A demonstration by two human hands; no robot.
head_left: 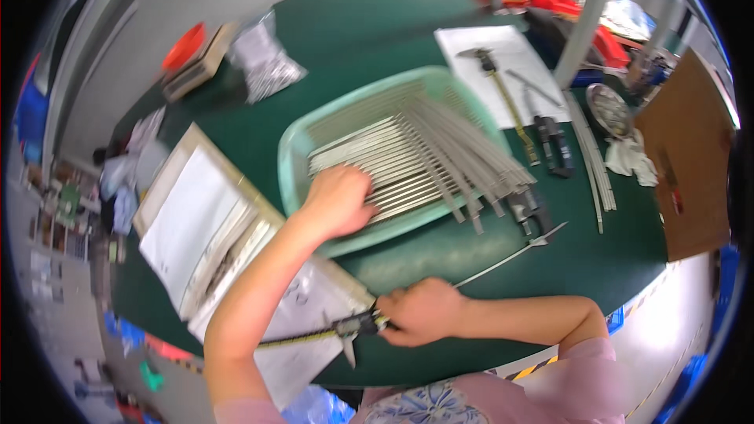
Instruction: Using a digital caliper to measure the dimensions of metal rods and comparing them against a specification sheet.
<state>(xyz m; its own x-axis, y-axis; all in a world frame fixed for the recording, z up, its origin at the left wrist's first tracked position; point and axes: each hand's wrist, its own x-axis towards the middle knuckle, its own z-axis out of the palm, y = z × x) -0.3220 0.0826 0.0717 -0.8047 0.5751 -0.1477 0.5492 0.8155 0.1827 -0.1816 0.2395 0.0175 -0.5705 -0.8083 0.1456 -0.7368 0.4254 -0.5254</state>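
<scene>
My left hand point(338, 200) reaches over the near-left rim of a pale green plastic basket point(292, 169). Its fingers curl down onto the ends of thin metal rods point(393, 157) lying side by side inside; the fingertips are hidden. Near the table's front edge, my right hand point(424, 312) is closed around a caliper point(357, 325), whose jaws and long beam point left toward my left forearm. A thin metal rod point(510, 255) sticks out beyond the right hand to the upper right; whether that hand grips it is hidden. More rods point(463, 149) lie slanted across the basket's right rim.
An open box file point(192, 228) with papers lies left of the basket. Farther back sit a plastic bag of small parts point(267, 59) and an orange tray point(184, 47). To the right are calipers point(503, 94) on white paper point(463, 39), long strips point(593, 157) and a cardboard sheet point(691, 165).
</scene>
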